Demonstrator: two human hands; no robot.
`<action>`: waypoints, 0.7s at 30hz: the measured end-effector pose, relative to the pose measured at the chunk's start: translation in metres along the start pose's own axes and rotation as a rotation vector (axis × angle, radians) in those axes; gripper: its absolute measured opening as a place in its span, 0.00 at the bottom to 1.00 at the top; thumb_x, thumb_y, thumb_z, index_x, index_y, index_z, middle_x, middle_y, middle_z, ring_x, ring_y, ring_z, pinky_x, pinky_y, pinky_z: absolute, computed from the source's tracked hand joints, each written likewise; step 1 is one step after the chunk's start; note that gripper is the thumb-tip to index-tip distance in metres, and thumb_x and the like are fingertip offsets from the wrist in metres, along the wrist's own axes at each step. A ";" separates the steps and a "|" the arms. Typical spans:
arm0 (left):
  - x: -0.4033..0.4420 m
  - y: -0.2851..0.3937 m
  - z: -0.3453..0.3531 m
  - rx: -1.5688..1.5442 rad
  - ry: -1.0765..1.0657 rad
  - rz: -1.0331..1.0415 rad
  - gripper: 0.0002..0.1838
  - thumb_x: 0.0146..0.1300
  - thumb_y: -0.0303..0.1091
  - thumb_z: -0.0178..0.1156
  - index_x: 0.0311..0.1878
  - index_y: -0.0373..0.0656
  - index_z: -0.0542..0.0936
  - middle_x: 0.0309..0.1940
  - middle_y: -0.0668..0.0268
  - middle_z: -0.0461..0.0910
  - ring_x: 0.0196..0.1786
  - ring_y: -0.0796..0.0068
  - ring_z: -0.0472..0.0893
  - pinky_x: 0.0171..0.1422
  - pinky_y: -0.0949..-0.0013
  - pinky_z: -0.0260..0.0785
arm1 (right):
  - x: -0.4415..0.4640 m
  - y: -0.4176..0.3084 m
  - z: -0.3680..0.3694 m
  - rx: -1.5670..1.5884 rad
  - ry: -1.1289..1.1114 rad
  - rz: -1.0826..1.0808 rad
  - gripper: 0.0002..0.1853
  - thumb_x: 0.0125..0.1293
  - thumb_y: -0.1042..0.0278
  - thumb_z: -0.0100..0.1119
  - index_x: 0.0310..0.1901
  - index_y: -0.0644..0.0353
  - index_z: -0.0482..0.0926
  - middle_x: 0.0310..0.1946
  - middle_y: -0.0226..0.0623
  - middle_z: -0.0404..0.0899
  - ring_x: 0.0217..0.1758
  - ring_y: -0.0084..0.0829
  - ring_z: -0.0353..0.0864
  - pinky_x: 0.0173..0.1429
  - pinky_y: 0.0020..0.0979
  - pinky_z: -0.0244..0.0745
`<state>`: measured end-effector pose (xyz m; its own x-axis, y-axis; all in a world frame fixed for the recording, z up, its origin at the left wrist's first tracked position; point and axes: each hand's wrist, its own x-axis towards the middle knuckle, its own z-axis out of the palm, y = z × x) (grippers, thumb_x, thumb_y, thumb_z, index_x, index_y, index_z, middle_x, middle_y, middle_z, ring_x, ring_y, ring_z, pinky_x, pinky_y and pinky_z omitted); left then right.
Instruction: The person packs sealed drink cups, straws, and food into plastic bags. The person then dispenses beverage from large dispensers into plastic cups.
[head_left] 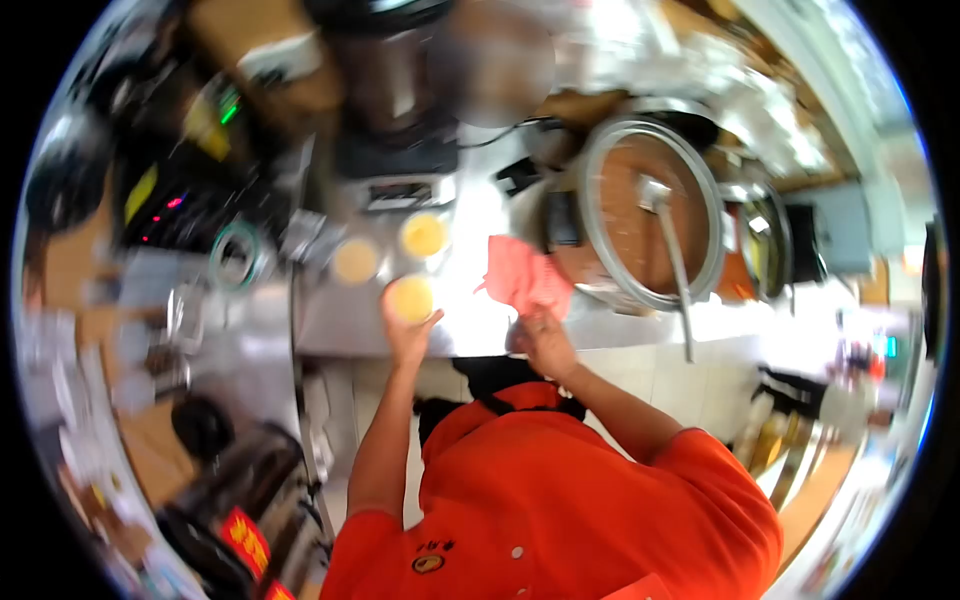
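My left hand (pixel 410 328) is wrapped round a cup with yellow contents (pixel 411 298) near the front edge of the metal counter (pixel 340 325). Just beyond it stand a second yellow-filled cup (pixel 424 236) and a paler one (pixel 355 261). To the right, my right hand (pixel 543 338) has its fingers closed on the near edge of a pink-red cloth (pixel 525 275), which lies on the counter. Blur softens the fingertips of both hands.
Right of the cloth is a large round container of brown contents (pixel 625 215) with a long-handled ladle (pixel 676 262) in it. A scale-like device (pixel 397 192) stands behind the cups. A roll of tape (pixel 238 256) and dark machines are at the left.
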<state>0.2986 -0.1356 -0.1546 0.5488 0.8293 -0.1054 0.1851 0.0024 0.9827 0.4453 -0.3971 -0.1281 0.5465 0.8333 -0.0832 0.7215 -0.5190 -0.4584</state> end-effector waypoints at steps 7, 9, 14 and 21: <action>-0.001 -0.034 -0.018 0.047 -0.033 0.237 0.56 0.48 0.34 0.82 0.78 0.37 0.59 0.73 0.52 0.65 0.72 0.56 0.69 0.78 0.55 0.60 | -0.054 -0.002 0.020 0.062 -0.008 0.239 0.23 0.69 0.63 0.59 0.63 0.62 0.75 0.63 0.54 0.74 0.65 0.53 0.77 0.67 0.45 0.76; -0.017 -0.034 -0.028 -0.028 0.033 0.192 0.53 0.50 0.36 0.82 0.76 0.37 0.62 0.71 0.51 0.68 0.70 0.56 0.70 0.75 0.54 0.64 | -0.060 -0.012 0.004 0.191 -0.127 0.304 0.24 0.66 0.66 0.59 0.64 0.61 0.74 0.66 0.53 0.72 0.63 0.52 0.78 0.63 0.48 0.77; -0.074 -0.091 -0.107 0.218 0.182 0.174 0.33 0.64 0.38 0.74 0.68 0.34 0.72 0.56 0.53 0.79 0.54 0.60 0.79 0.62 0.59 0.73 | -0.077 -0.067 -0.001 0.261 -0.190 0.309 0.14 0.70 0.60 0.58 0.43 0.64 0.83 0.37 0.53 0.84 0.44 0.55 0.84 0.52 0.50 0.79; -0.261 -0.006 -0.227 0.114 -0.233 -0.228 0.20 0.74 0.36 0.62 0.26 0.37 0.72 0.22 0.71 0.70 0.28 0.80 0.67 0.32 0.66 0.63 | -0.052 -0.239 0.041 0.269 -0.310 -0.263 0.13 0.68 0.60 0.57 0.33 0.61 0.83 0.31 0.51 0.84 0.36 0.54 0.83 0.44 0.52 0.78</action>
<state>-0.0309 -0.2251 -0.0989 0.6514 0.6648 -0.3657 0.4076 0.0998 0.9077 0.2269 -0.3086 -0.0508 0.1786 0.9682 -0.1751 0.6603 -0.2499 -0.7082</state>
